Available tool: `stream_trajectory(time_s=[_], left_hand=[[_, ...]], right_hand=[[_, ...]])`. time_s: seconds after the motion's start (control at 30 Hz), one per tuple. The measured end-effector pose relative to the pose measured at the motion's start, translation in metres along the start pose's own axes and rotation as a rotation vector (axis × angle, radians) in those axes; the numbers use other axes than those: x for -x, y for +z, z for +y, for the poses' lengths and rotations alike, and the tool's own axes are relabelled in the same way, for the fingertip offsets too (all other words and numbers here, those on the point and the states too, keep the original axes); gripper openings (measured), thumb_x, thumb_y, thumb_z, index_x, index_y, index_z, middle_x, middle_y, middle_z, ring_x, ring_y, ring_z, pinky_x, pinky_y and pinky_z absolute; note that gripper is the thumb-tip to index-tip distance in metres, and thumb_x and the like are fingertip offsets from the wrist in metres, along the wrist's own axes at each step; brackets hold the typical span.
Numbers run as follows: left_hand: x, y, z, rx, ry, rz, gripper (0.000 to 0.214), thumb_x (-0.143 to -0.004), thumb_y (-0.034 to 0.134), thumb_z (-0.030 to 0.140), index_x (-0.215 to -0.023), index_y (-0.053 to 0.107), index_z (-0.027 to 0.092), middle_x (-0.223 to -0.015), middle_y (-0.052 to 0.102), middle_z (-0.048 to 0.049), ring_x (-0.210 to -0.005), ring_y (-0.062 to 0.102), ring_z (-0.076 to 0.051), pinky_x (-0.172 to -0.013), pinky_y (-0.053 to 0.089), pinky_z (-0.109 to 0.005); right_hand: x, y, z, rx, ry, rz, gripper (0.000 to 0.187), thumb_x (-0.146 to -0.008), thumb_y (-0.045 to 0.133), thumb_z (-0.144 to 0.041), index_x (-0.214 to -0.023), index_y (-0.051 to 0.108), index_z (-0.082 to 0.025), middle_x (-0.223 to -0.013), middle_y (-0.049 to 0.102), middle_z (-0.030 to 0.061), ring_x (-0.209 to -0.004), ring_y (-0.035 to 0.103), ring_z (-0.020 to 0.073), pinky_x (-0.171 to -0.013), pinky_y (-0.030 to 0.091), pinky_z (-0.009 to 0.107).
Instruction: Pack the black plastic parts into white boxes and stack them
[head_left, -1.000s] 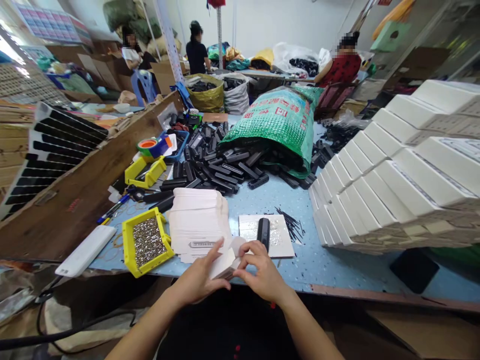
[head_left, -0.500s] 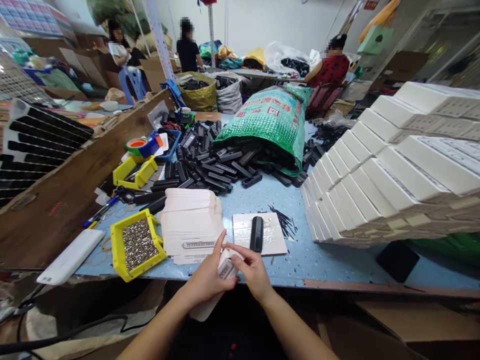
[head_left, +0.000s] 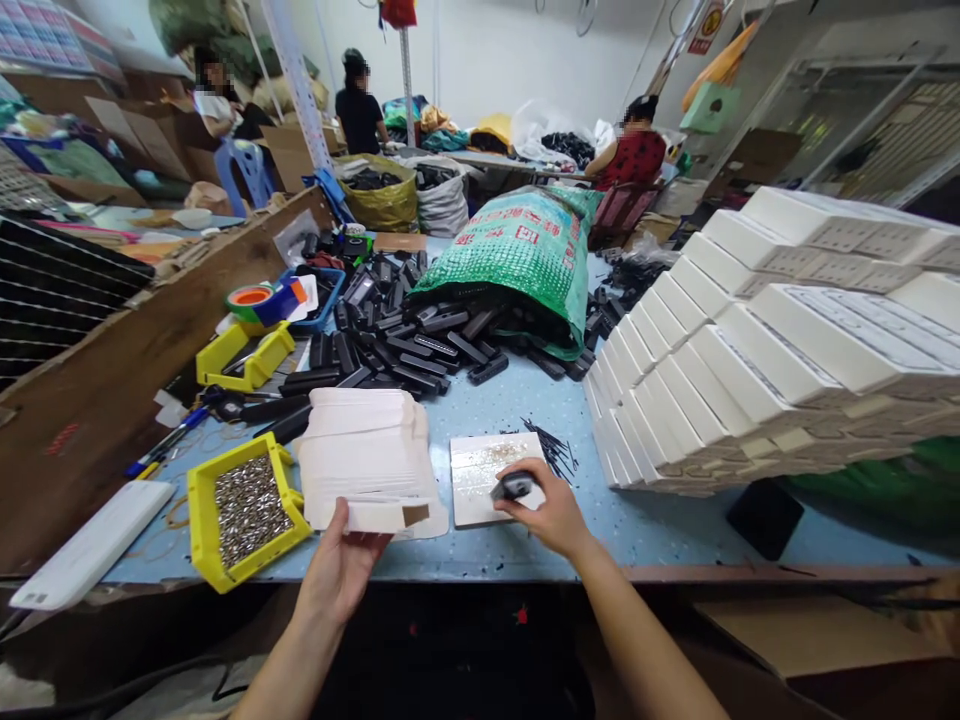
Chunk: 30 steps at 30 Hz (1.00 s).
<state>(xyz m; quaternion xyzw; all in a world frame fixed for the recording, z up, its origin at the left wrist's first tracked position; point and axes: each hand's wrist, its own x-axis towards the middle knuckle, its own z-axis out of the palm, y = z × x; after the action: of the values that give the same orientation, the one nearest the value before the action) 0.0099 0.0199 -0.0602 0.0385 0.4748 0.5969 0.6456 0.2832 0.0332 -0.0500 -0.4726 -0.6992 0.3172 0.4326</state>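
My left hand (head_left: 346,565) grips a white cardboard box (head_left: 375,515), whose open end faces right. Just behind it lies a stack of flat white box blanks (head_left: 364,435). In my right hand (head_left: 551,510) is a black oblong plastic piece (head_left: 516,486), held tilted over a white board (head_left: 469,485) with a shiny surface. A cluster of thin black strips (head_left: 551,450) lies by the board's right edge. Left of the stack, a yellow bin (head_left: 199,520) holds many small metal parts (head_left: 251,505).
Tall rows of white boxes (head_left: 667,400) stand on the right. A green woven bag (head_left: 517,260) spills black plastic pieces (head_left: 420,350) over the table's back. A second yellow bin (head_left: 255,370), tape roll (head_left: 255,297) and wooden partition (head_left: 150,350) are left. Several people sit or stand farther back.
My hands have moved apart. The box is now opened out in my left hand, over the stack's front. My right hand has picked up the black plastic piece from the white board.
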Motion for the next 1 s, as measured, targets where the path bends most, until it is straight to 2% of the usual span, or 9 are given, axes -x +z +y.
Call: stream_trajectory(time_s=[0.1,0.17,0.37,0.47,0.53,0.63,0.7,0.87,1.0], left_hand=[[0.011,0.014,-0.019,0.084,-0.076,0.067,0.028,-0.094,0.046,0.024,-0.119,0.059,0.017,-0.099,0.072,-0.0111,-0.083,0.071,-0.022,-0.07,0.063,-0.038],[0.019,0.024,-0.029,0.109,-0.172,0.044,0.026,-0.094,0.048,0.024,-0.113,0.061,0.013,-0.097,0.072,-0.012,-0.08,0.071,-0.02,-0.068,0.063,-0.033],[0.024,0.026,-0.034,-0.028,-0.034,0.004,0.024,-0.093,0.048,0.02,-0.113,0.061,0.019,-0.102,0.071,-0.0078,-0.083,0.07,-0.016,-0.068,0.061,-0.028],[0.023,0.014,-0.035,-0.332,0.0,-0.144,0.032,-0.089,0.054,0.036,-0.116,0.059,0.018,-0.113,0.067,-0.0122,-0.098,0.067,-0.025,-0.076,0.06,-0.039],[0.02,0.006,-0.038,-0.65,0.23,-0.221,0.054,-0.076,0.068,0.048,-0.118,0.056,0.017,-0.12,0.063,-0.0148,-0.112,0.059,-0.033,-0.086,0.055,-0.048],[0.016,0.005,-0.041,-1.163,0.709,-0.36,0.074,-0.055,0.082,0.044,-0.119,0.053,0.02,-0.119,0.063,-0.0128,-0.117,0.056,-0.035,-0.093,0.05,-0.048],[0.014,0.009,-0.042,-1.389,0.731,-0.514,0.063,-0.064,0.077,0.04,-0.119,0.051,0.022,-0.108,0.067,-0.0089,-0.102,0.064,-0.03,-0.085,0.053,-0.041],[0.005,0.017,-0.045,-1.599,0.633,-0.495,0.062,-0.074,0.063,0.036,-0.128,0.037,0.02,-0.091,0.07,-0.006,-0.078,0.07,-0.026,-0.066,0.054,-0.034],[-0.005,0.014,-0.048,-1.608,0.632,-0.501,0.063,-0.073,0.062,0.034,-0.13,0.038,0.019,-0.102,0.07,-0.0093,-0.089,0.069,-0.027,-0.072,0.054,-0.034]], right_hand=[[0.011,0.033,-0.032,-0.491,0.026,0.387,0.045,-0.081,0.067,-0.048,-0.112,0.041,-0.029,-0.099,0.068,0.0049,-0.089,0.069,0.0229,-0.081,0.057,0.042],[0.014,0.047,-0.047,-0.52,-0.013,0.444,0.047,-0.076,0.071,-0.049,-0.107,0.042,-0.029,-0.118,0.063,0.0084,-0.108,0.063,0.0247,-0.091,0.053,0.044],[0.02,0.021,-0.055,-0.138,-0.067,0.114,0.048,-0.074,0.075,-0.044,-0.104,0.043,-0.026,-0.13,0.056,0.0123,-0.119,0.057,0.0253,-0.093,0.052,0.04],[0.027,0.015,-0.057,-0.021,-0.119,0.12,0.054,-0.075,0.074,-0.045,-0.114,0.042,-0.026,-0.128,0.058,0.0125,-0.116,0.059,0.0238,-0.092,0.052,0.036],[0.03,0.017,-0.057,-0.036,-0.136,0.153,0.059,-0.077,0.072,-0.044,-0.124,0.039,-0.027,-0.114,0.066,0.0081,-0.103,0.065,0.0201,-0.087,0.053,0.032],[0.023,0.014,-0.043,-0.047,-0.123,-0.06,0.059,-0.082,0.066,-0.047,-0.132,0.041,-0.028,-0.11,0.068,0.0047,-0.101,0.066,0.0193,-0.089,0.052,0.032],[0.009,-0.001,-0.019,0.067,0.024,-0.136,0.043,-0.091,0.052,-0.046,-0.129,0.049,-0.026,-0.112,0.067,0.0051,-0.104,0.064,0.0189,-0.091,0.051,0.032],[-0.03,-0.065,0.06,0.649,0.76,0.235,0.021,-0.087,0.052,-0.016,-0.1,0.065,-0.007,-0.113,0.062,0.0235,-0.111,0.059,0.0292,-0.094,0.044,0.038],[-0.033,-0.082,0.078,0.662,0.834,0.202,0.013,-0.078,0.057,-0.007,-0.085,0.066,-0.003,-0.097,0.064,0.028,-0.1,0.063,0.0341,-0.087,0.046,0.041]])
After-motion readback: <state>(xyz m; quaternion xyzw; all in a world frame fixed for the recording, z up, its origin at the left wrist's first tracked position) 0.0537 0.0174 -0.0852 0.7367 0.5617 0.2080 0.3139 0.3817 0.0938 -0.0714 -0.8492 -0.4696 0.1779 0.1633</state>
